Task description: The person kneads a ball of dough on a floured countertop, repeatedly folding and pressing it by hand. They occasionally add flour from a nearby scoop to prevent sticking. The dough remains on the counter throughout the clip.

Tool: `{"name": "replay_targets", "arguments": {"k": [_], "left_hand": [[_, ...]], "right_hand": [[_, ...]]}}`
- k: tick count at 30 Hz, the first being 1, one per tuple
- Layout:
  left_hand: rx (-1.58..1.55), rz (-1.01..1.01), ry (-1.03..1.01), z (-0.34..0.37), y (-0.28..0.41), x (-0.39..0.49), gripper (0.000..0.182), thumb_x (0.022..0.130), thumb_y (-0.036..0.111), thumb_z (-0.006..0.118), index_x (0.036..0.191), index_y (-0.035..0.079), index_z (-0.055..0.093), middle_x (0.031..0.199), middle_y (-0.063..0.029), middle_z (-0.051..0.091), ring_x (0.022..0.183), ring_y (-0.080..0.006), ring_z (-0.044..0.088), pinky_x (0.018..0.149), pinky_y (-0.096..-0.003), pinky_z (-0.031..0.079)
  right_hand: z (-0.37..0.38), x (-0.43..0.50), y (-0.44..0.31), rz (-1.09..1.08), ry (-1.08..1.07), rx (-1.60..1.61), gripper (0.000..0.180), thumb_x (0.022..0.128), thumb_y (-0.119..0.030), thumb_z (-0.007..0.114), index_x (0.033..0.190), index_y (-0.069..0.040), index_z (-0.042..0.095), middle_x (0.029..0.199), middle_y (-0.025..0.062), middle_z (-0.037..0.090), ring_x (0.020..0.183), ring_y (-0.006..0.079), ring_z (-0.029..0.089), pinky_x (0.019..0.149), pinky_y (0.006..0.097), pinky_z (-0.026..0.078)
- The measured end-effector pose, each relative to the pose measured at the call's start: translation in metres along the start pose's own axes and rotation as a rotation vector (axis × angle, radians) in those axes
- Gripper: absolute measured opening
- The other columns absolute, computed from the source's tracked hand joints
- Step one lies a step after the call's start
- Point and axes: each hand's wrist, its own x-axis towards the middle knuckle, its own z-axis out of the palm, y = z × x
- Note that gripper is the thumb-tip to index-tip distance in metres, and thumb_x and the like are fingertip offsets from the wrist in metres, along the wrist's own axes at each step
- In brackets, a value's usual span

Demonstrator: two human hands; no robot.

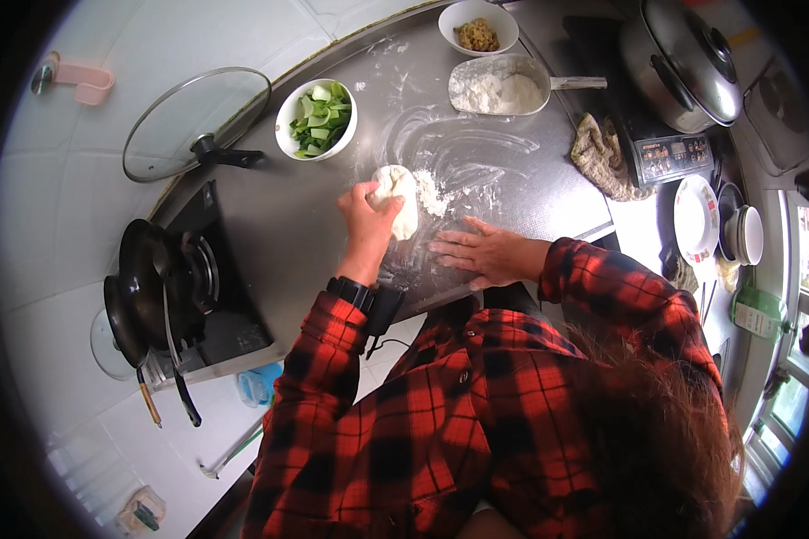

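My left hand [371,219] grips a lump of white dough [402,202] on the stainless steel counter [296,222], thumb on its top and fingers at its left side. To the right, my right hand [485,252] rests on the floured counter near its front edge, fingers spread and holding nothing. A small heap of loose flour [433,194] lies against the dough's right side. Smeared flour covers the surface beyond it. Farther back sits a metal scoop [549,84] with flour [502,93] in it.
A bowl of chopped green vegetable [320,121] and a bowl of brown minced filling [477,34] stand behind. At left are a glass lid [195,121] and a black wok [150,283]. A lidded pot [684,67], induction cooker [674,158] and cloth [600,158] are at right.
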Motion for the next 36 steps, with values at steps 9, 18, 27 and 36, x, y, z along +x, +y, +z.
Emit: {"name": "replay_targets", "arguments": {"k": [9,18,27,36], "left_hand": [[-0.098,-0.059,-0.070,-0.012,-0.025,0.043,0.042,0.092,0.022,0.066,0.126,-0.001,0.059,0.121,-0.0183,0.059,0.103,-0.0297,0.062,0.092,-0.0396,0.050],[0.056,-0.144,-0.283,-0.006,0.005,0.048,0.046,0.083,0.017,0.071,0.126,-0.001,0.063,0.118,-0.0219,0.065,0.110,-0.0376,0.061,0.098,-0.0429,0.048],[0.458,0.522,-0.211,-0.031,0.001,-0.086,0.078,0.079,0.019,0.076,0.145,-0.002,0.040,0.148,-0.0188,0.038,0.139,-0.0395,0.037,0.114,-0.0493,0.034],[0.306,0.527,-0.106,-0.005,-0.021,-0.026,0.035,0.076,0.002,0.070,0.110,0.007,0.067,0.114,-0.0076,0.062,0.108,-0.0327,0.058,0.090,-0.0436,0.051]], "right_hand": [[-0.017,-0.012,0.022,0.440,0.367,-0.025,0.079,0.097,-0.060,0.045,0.157,-0.010,0.028,0.168,0.0133,0.012,0.155,0.0328,0.011,0.122,0.0589,0.012],[-0.017,0.038,0.003,0.630,0.332,0.087,0.074,0.098,-0.044,0.052,0.155,-0.004,0.029,0.166,0.0181,0.015,0.154,0.0360,0.013,0.121,0.0578,0.017],[-0.065,0.067,-0.008,0.315,0.562,0.117,0.059,0.095,-0.025,0.056,0.149,-0.008,0.041,0.159,0.0216,0.030,0.148,0.0379,0.029,0.117,0.0547,0.029],[-0.026,0.082,0.025,0.487,0.346,0.076,0.066,0.096,-0.028,0.056,0.156,-0.015,0.031,0.166,0.0132,0.017,0.153,0.0344,0.018,0.122,0.0511,0.021]]}}
